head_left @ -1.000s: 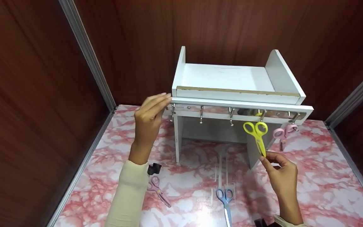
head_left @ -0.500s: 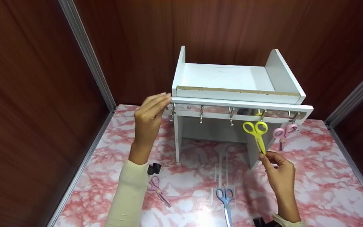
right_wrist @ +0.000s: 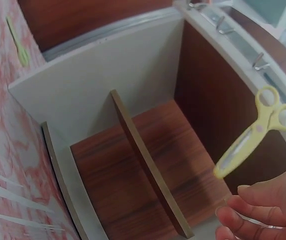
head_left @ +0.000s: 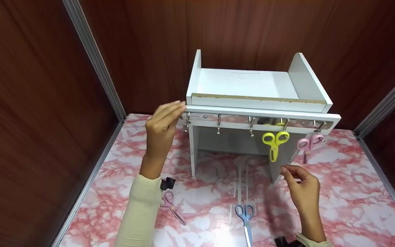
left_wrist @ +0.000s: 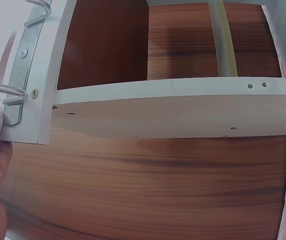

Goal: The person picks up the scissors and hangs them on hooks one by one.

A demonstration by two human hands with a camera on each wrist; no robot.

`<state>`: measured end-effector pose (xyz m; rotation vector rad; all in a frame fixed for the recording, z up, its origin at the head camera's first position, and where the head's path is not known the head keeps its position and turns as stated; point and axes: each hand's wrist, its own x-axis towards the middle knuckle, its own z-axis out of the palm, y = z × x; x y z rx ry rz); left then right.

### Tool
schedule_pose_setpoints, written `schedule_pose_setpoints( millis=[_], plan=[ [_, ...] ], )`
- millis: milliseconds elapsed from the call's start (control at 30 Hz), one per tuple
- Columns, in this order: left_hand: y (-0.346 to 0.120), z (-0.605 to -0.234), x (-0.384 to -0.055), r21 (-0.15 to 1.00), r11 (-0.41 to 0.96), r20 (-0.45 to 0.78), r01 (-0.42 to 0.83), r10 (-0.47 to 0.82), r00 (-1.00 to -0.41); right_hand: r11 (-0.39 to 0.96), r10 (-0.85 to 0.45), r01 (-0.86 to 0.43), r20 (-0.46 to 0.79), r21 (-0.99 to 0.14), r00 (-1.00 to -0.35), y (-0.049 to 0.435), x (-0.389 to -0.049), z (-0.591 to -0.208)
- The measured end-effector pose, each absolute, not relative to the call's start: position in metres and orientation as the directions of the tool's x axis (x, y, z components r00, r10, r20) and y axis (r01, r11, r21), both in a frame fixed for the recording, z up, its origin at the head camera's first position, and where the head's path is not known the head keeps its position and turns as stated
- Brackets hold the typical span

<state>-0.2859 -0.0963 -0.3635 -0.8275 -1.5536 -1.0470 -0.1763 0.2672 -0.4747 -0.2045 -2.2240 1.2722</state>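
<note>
Yellow scissors [head_left: 274,145] hang by one handle loop from the second hook from the right on the white hook rail [head_left: 262,112]. Just below their blade tip is my right hand [head_left: 302,187], thumb and index finger loosely curled close together with nothing between them. In the right wrist view, its fingers are apart from the yellow scissors [right_wrist: 245,142]. Pink scissors [head_left: 309,145] hang on the rightmost hook. My left hand [head_left: 163,125] grips the rail's left end; the left wrist view shows thumb and finger [left_wrist: 0,155] at that corner beside a metal hook [left_wrist: 13,92].
The rail fronts a white shelf unit [head_left: 245,84] on the marbled table [head_left: 115,199]. Pink scissors [head_left: 173,207] lie near my left sleeve, and blue scissors [head_left: 245,219] lie front centre. Green scissors [right_wrist: 18,47] lie on the table in the right wrist view. Wood-grain panels stand around.
My right hand has let go of the yellow scissors' blade end. The scissors have swung left and hang freely from the hook. My left hand stays on the rail.
</note>
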Motion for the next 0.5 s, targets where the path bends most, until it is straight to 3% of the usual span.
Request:
schedule_pose_setpoints(
  millis=[500],
  plan=[
    [-0.096,-0.362,-0.285,0.209,0.376,0.975,0.903,-0.013,-0.220,0.538,0.383,-0.104,0.353,-0.837,-0.854,0.267,-0.161,-0.482]
  ],
)
